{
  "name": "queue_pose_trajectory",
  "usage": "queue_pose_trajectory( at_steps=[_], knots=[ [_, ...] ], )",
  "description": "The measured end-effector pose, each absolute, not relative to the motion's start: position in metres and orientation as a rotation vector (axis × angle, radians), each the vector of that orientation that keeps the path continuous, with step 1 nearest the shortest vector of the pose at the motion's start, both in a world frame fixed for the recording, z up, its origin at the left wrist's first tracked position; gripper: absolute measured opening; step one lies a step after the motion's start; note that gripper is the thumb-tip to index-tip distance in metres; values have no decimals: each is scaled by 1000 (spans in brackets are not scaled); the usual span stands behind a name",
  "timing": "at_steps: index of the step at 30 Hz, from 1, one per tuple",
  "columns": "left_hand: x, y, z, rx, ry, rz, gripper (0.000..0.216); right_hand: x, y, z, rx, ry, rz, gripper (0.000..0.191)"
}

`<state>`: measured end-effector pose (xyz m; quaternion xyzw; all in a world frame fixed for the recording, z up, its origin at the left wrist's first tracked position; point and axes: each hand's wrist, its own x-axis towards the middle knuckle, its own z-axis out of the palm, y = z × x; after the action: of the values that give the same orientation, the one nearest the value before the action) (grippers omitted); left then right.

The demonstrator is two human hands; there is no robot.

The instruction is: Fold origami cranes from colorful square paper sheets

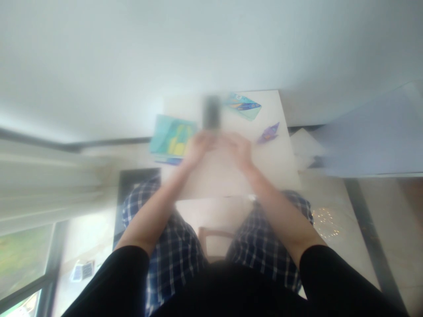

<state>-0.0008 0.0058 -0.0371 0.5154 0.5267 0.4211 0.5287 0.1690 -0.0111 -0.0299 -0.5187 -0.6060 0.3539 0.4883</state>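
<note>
A haze blurs the middle of the view, where both hands meet over a small white table (274, 171). My left hand (200, 145) is beside a teal and yellow booklet or packet (175, 136), its fingers pointing inward. My right hand (237, 147) reaches in from the other side, almost touching the left. Their fingers are too smeared to show whether anything is between them. Just beyond the hands is a dark upright rectangular object (211, 112), its kind unclear. A purple folded paper piece (269, 133) lies to the right of my right hand.
A teal and blue printed packet or sheet (243, 106) lies near the table's back edge. The wall (211, 44) rises behind the table. A pale grey panel (376, 136) stands at the right, a curtain (49, 189) hangs at the left. My knees are on either side of the table's front.
</note>
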Motion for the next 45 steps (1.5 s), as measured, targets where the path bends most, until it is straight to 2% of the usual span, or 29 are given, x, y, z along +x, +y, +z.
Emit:
queue_pose_trajectory(
  at_steps=[4, 11, 15, 23, 30, 39, 45],
  knots=[
    [0, 5, -35, 1248, 1298, 1002, 34, 169, -10, -24, -1356, -1376, 945, 40],
    [0, 6, -35, 1260, 1356, 976, 29, 170, 0, -29, -1331, -1312, 1059, 21],
    [-1, 7, -34, 1298, 1307, 974, 35, 170, 1, -27, -1273, -1297, 1128, 14],
    [1, 4, -31, 1266, 1160, 972, 41, 178, 6, -33, -1352, -1243, 1087, 19],
    [-2, 4, -29, 1415, 1254, 915, 40, 175, 5, -35, -1348, -1248, 1128, 13],
    [-3, 6, -26, 1215, 1163, 902, 51, 179, 4, -27, -1261, -1205, 1218, 19],
    [-6, 4, -29, 1290, 1180, 912, 42, 178, 4, -29, -1245, -1208, 1243, 22]
  ],
)
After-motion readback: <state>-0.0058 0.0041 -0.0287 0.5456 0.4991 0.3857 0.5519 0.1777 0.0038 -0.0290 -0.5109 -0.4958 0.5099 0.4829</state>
